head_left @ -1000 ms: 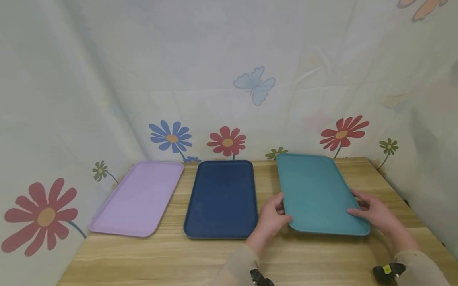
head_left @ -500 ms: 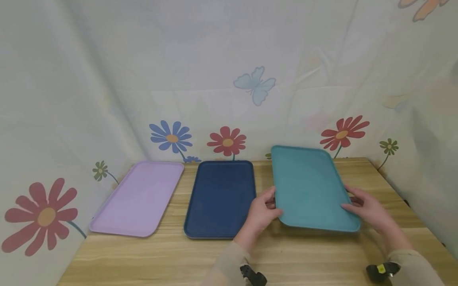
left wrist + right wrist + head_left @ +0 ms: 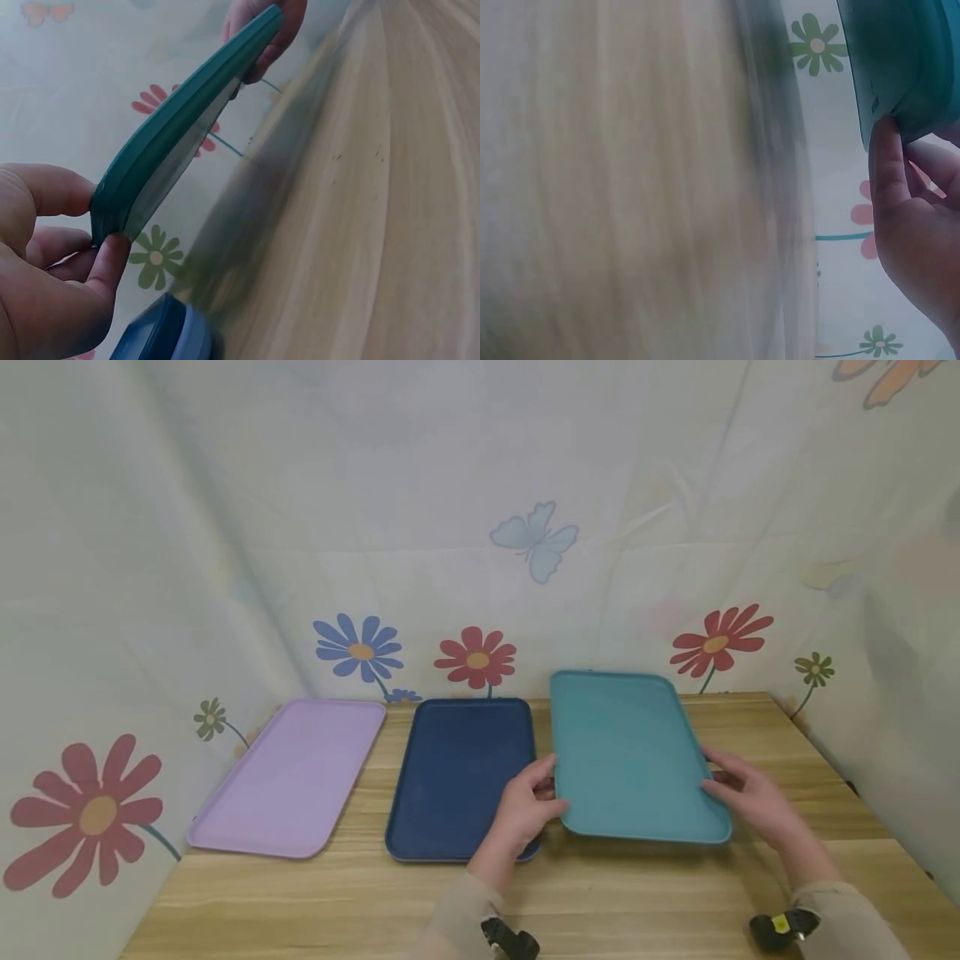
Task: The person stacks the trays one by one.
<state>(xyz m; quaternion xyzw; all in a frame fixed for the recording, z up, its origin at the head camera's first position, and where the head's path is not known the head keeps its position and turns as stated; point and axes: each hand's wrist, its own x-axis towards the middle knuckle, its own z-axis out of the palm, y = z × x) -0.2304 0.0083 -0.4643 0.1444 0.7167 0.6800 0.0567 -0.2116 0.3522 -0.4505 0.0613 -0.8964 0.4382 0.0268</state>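
A teal rectangular tray (image 3: 633,756) is held up off the wooden table between both hands. My left hand (image 3: 525,806) pinches its left edge, thumb at the near side and fingers at the rim, overlapping the navy tray (image 3: 465,777) in the head view. On the opposite edge my right hand (image 3: 753,797) grips the rim in the same way. From the left wrist view the teal tray (image 3: 187,112) shows edge-on, with the left hand (image 3: 60,255) at its near corner. Fingers of the right hand (image 3: 919,202) press the tray's underside in the right wrist view.
A lilac tray (image 3: 288,777) lies flat at the left of the wooden table (image 3: 337,906). The navy tray lies beside it, with a gap between them. A white cloth backdrop (image 3: 420,510) printed with flowers stands behind and along both sides.
Both hands have lifted the teal tray and carried it leftward, toward the navy tray. The navy and lilac trays have stayed in place.
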